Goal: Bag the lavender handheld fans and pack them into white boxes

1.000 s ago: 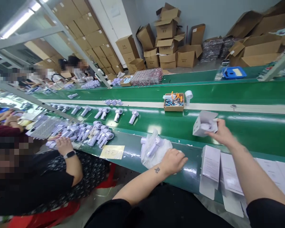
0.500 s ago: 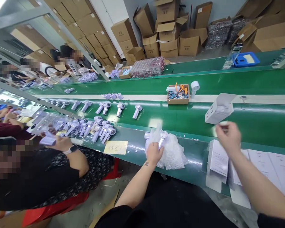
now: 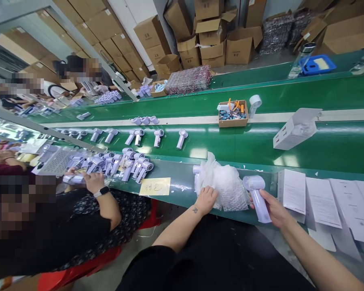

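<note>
My right hand (image 3: 274, 208) grips a lavender handheld fan (image 3: 261, 204) by its handle, head up, just right of the bubble-wrap bags. These clear bags (image 3: 232, 188) lie in a crumpled pile at the bench edge. My left hand (image 3: 206, 200) is closed on the near left edge of the pile, its fingertips partly lost against the plastic. Another lavender fan (image 3: 196, 178) lies left of the bags, half covered by them. Right of my right hand stand open white printed boxes (image 3: 294, 194) in a row.
An open white box (image 3: 295, 131) stands on the green belt (image 3: 218, 145), where several fans lie in a line. A carton of small parts (image 3: 233, 115) sits beyond. Left are a yellow note (image 3: 154, 186), heaped fans (image 3: 139, 165) and a co-worker's hand (image 3: 94, 182).
My right hand has come down from beside the white box and now holds a fan. My left hand has shifted from the fan and plastic to the bag pile's edge.
</note>
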`<state>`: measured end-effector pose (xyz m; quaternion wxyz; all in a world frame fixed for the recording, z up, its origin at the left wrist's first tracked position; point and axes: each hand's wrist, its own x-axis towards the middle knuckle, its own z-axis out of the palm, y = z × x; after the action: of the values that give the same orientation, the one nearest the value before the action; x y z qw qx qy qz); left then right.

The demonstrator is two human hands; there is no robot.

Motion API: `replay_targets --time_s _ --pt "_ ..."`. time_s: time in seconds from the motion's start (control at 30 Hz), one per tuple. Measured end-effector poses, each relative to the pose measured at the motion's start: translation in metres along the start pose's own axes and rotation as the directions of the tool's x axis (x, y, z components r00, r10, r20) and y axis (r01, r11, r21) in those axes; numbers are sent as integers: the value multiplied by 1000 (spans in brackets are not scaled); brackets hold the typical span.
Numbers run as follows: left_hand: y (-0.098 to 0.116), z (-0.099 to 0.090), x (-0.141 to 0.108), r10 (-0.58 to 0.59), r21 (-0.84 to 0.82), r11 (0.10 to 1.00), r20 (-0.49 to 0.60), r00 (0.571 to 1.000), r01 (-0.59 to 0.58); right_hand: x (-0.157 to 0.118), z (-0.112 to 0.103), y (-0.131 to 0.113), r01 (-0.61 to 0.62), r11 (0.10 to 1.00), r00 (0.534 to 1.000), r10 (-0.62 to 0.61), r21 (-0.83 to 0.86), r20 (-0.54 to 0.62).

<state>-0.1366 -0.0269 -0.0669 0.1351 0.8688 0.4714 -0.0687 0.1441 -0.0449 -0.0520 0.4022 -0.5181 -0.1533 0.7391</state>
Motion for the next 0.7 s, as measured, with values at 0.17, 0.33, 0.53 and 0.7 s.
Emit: replay_targets --time_s 0.17,0.33,0.53,0.7 --pt "-2 0 19 79 -48 995 -188 979 -89 -33 6 21 -76 987 996 69 139 54" --pt "22 -41 32 -71 -383 920 -364 929 -79 -55 24 18 -158 976 949 108 151 297" --pt "42 -70 43 -54 -776 619 -202 978 -126 -49 47 -16 -85 995 967 69 55 243" --pt "44 -74 47 -198 -933 359 -109 974 -32 -48 44 -26 -65 993 994 73 -95 81"
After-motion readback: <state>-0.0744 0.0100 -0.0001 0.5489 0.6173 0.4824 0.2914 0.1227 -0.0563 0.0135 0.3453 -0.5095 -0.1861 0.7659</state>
